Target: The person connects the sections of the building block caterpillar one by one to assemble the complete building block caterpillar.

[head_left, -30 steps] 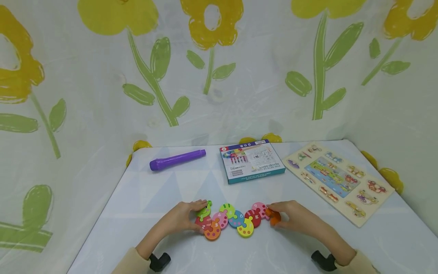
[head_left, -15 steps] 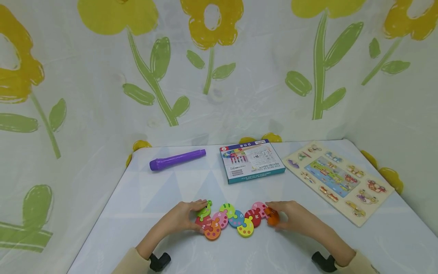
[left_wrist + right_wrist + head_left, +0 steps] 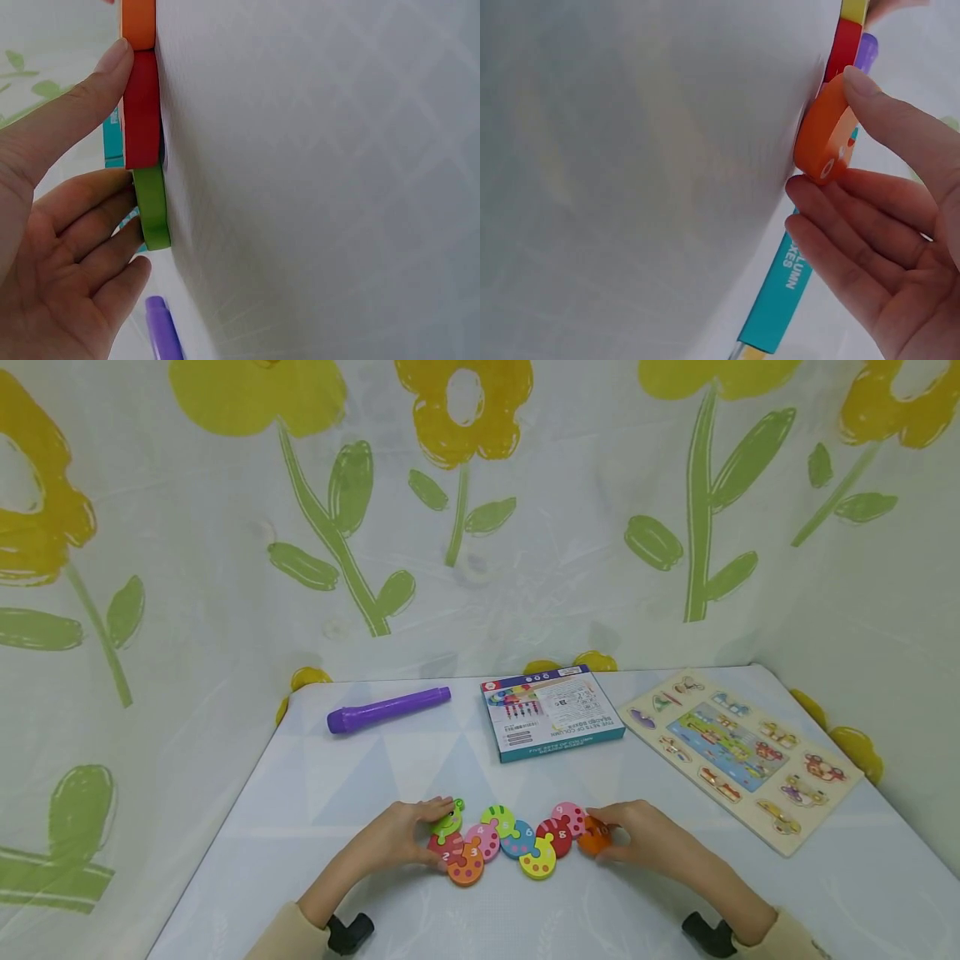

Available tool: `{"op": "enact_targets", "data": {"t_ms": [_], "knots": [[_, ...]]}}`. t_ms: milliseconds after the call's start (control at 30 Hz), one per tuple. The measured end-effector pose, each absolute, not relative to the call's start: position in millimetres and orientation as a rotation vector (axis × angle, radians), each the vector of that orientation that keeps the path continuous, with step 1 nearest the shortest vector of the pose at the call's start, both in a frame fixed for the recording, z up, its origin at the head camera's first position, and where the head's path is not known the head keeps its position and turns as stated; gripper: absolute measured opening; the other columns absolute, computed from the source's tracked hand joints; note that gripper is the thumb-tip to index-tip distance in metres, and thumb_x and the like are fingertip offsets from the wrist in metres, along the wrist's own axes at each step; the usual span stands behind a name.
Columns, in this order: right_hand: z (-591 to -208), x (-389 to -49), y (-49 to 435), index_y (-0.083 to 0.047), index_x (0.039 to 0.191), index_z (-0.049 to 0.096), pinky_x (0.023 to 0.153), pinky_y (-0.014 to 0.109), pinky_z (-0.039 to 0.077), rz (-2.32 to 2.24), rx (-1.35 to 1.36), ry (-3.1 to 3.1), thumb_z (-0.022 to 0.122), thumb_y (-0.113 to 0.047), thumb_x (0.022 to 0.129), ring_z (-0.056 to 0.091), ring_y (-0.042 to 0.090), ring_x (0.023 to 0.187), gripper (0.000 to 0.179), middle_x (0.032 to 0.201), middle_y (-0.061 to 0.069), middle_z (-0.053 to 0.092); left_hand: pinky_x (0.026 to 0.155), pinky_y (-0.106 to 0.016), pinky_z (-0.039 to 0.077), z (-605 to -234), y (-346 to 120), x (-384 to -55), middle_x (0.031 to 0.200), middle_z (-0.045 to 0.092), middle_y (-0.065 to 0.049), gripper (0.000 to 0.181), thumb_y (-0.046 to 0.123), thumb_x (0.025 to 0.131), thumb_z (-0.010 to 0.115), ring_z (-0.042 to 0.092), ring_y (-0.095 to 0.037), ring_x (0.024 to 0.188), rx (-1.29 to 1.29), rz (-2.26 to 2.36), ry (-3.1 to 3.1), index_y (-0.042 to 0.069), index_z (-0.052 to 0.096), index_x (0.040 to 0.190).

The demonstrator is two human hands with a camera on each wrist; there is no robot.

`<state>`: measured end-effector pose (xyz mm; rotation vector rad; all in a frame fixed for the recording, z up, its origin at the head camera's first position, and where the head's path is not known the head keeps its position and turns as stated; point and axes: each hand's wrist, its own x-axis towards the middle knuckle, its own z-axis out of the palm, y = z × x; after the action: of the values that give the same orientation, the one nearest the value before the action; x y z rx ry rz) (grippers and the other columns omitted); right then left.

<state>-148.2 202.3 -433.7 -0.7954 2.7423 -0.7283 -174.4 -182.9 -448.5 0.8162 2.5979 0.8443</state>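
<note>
A numbered caterpillar puzzle (image 3: 517,839) of colourful round pieces lies in a wavy row near the table's front. At its left end my left hand (image 3: 393,837) holds it, fingers by the green head piece (image 3: 448,821) and thumb at the seam of the red piece (image 3: 141,112) and an orange one. My right hand (image 3: 652,835) pinches the orange end piece (image 3: 821,139) between thumb and fingers at the right end, beside the pink piece (image 3: 567,818) marked 9. In the right wrist view this orange piece sits tilted against the row.
Behind the puzzle lies a flat teal-edged box (image 3: 552,714). A purple toy microphone (image 3: 388,710) is at the back left, and a wooden picture puzzle board (image 3: 675,768) at the right. A flower-printed curtain (image 3: 540,585) surrounds the table (image 3: 375,918).
The orange end piece has turned in my right hand from a steep tilt to flatter, its face now showing upward, close against the pink piece. My left hand has stayed in place.
</note>
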Motion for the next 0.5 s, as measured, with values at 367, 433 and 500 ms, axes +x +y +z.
{"op": "enact_targets", "data": {"t_ms": [367, 433, 500], "knots": [[-432.3, -146.0, 198.4, 0.004, 0.116, 0.067, 0.078, 0.031, 0.057, -0.697, -0.747, 2.774, 0.084, -0.025, 0.074, 0.064, 0.014, 0.083, 0.054, 0.105, 0.009, 0.072, 0.106, -0.046, 0.037, -448.5, -182.8, -174.4, 0.144, 0.047, -0.009, 0.082, 0.040, 0.070, 0.084, 0.041, -0.027, 0.134, 0.813, 0.843, 2.602, 0.007, 0.053, 0.138], [-431.3, -145.2, 197.1, 0.003, 0.117, 0.067, 0.080, 0.035, 0.057, -0.693, -0.715, 2.773, 0.085, -0.023, 0.073, 0.065, 0.017, 0.087, 0.054, 0.106, 0.008, 0.071, 0.106, -0.046, 0.037, -448.5, -182.8, -174.4, 0.144, 0.047, -0.009, 0.082, 0.040, 0.070, 0.084, 0.041, -0.027, 0.135, 0.814, 0.846, 2.601, 0.008, 0.053, 0.139], [-430.8, -144.7, 195.5, 0.002, 0.117, 0.067, 0.083, 0.038, 0.056, -0.680, -0.680, 2.776, 0.086, -0.020, 0.072, 0.065, 0.020, 0.091, 0.054, 0.107, 0.008, 0.071, 0.106, -0.046, 0.037, -448.3, -182.7, -174.5, 0.144, 0.047, -0.009, 0.082, 0.040, 0.070, 0.084, 0.041, -0.028, 0.134, 0.819, 0.849, 2.599, 0.007, 0.053, 0.138]]}}
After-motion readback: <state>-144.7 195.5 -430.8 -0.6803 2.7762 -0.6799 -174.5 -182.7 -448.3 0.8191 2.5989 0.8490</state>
